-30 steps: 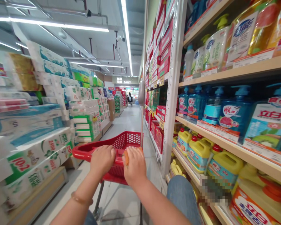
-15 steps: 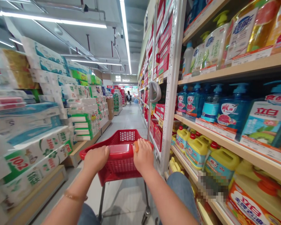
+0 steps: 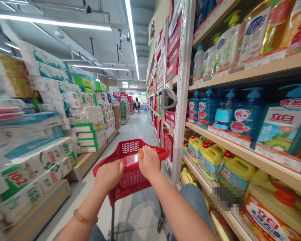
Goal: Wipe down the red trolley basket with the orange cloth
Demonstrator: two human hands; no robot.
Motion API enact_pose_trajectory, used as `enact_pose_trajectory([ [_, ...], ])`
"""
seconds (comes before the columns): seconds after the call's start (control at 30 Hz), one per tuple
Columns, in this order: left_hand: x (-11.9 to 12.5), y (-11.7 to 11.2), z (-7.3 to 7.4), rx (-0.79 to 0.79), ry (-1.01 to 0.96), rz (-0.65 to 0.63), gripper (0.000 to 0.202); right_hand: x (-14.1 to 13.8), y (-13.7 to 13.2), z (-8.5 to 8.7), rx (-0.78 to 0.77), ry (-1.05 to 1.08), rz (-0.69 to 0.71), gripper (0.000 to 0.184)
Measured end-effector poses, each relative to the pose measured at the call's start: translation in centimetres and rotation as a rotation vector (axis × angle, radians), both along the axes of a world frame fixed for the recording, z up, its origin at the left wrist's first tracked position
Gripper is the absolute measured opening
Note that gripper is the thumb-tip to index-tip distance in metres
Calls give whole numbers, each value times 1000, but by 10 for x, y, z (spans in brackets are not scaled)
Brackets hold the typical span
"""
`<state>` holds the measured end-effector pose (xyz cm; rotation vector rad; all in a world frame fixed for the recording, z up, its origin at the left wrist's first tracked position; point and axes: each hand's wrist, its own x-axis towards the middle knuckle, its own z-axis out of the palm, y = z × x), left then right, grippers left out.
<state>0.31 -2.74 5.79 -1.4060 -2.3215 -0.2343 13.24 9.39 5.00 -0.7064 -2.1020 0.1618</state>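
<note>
A red plastic shopping cart (image 3: pixel 130 191) stands in front of me, its handle turned at an angle. My left hand (image 3: pixel 109 176) is closed over the left part of the handle, with a bracelet on that wrist. Further right, my right hand (image 3: pixel 149 162) wraps the same handle; something small and orange shows by its fingers, too little to name. The cart's basket is mostly hidden by the handle and my hands. Its thin metal legs and a caster (image 3: pixel 161 222) show below.
Shelves of dish soap pump bottles (image 3: pixel 248 113) and yellow detergent jugs (image 3: pixel 210 159) rise close on my right, behind a white metal upright (image 3: pixel 182 83). Stacked tissue packs (image 3: pixel 37 170) line the left. The tiled aisle (image 3: pixel 137 124) runs ahead to a distant person (image 3: pixel 136 103).
The cart has turned, its front swinging left and its handle's right end rising. Both my hands have moved with the handle, still gripping it; the left is slightly lower and further right.
</note>
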Motion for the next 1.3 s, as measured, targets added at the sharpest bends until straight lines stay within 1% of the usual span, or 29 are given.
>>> enact_pose_trajectory([
  [0.07, 13, 4, 2, -12, 6, -16, 49, -9, -10, 4, 34, -12, 49, 37],
  [0.13, 19, 4, 4, -40, -6, -43, 50, -15, -19, 7, 75, -48, 159, 33],
  [0.2, 15, -1, 7, -69, -27, -81, 51, -14, -19, 9, 105, -83, 245, 31],
  [0.23, 11, -6, 8, -76, -36, -96, 51, -11, -14, 10, 108, -95, 252, 31],
  [0.27, 6, -10, 8, -77, -43, -110, 50, -6, -8, 11, 102, -102, 232, 31],
  [0.33, -1, -18, 7, -71, -47, -111, 50, 1, 7, 12, 67, -103, 131, 33],
  [0.4, 0, -20, 3, -41, -25, -36, 51, 4, 15, 12, 32, -96, 19, 33],
  [0.43, 4, -19, 1, -18, -4, 17, 51, 3, 14, 11, 28, -90, -11, 32],
  [0.5, 13, -15, -3, 27, 34, 115, 52, -2, 4, 10, 56, -76, 6, 30],
  [0.53, 18, -13, -5, 44, 43, 137, 52, -5, -4, 9, 84, -69, 48, 29],
  [0.57, 20, -12, -6, 53, 45, 130, 51, -7, -11, 7, 115, -64, 104, 29],
  [0.6, 20, -12, -6, 52, 37, 89, 50, -7, -17, 6, 144, -61, 161, 30],
  [0.67, 11, -16, -8, 48, -6, -62, 47, -3, -20, 4, 182, -56, 238, 31],
  [0.73, -3, -22, -11, 81, -87, -251, 47, 5, -11, 3, 179, -41, 232, 33],
  [0.77, -10, -23, -13, 123, -132, -317, 48, 9, -4, 2, 165, -31, 204, 33],
  [0.8, -16, -24, -17, 180, -169, -349, 49, 12, 3, 2, 145, -18, 164, 33],
  [0.83, -19, -24, -21, 242, -186, -341, 48, 13, 10, 2, 123, -5, 120, 33],
  [0.9, -17, -19, -30, 357, -178, -277, 46, 13, 14, 1, 83, 20, 39, 32],
  [0.97, -8, -11, -37, 440, -152, -228, 44, 10, 7, -1, 71, 35, 20, 33],
  [1.0, -4, -8, -40, 463, -149, -240, 44, 9, 1, -2, 82, 36, 47, 33],
  [1.07, 0, -4, -44, 470, -179, -336, 43, 11, -11, -4, 127, 21, 155, 34],
  [1.13, -3, -4, -45, 460, -270, -446, 44, 18, -15, -6, 166, 1, 272, 35],
  [1.17, -5, -4, -45, 460, -327, -482, 44, 23, -13, -7, 168, 1, 306, 35],
  [1.23, -9, -2, -47, 486, -415, -492, 46, 31, -3, -7, 139, 22, 306, 35],
  [1.3, -7, 3, -49, 544, -429, -465, 46, 33, 7, -8, 90, 63, 228, 36],
])
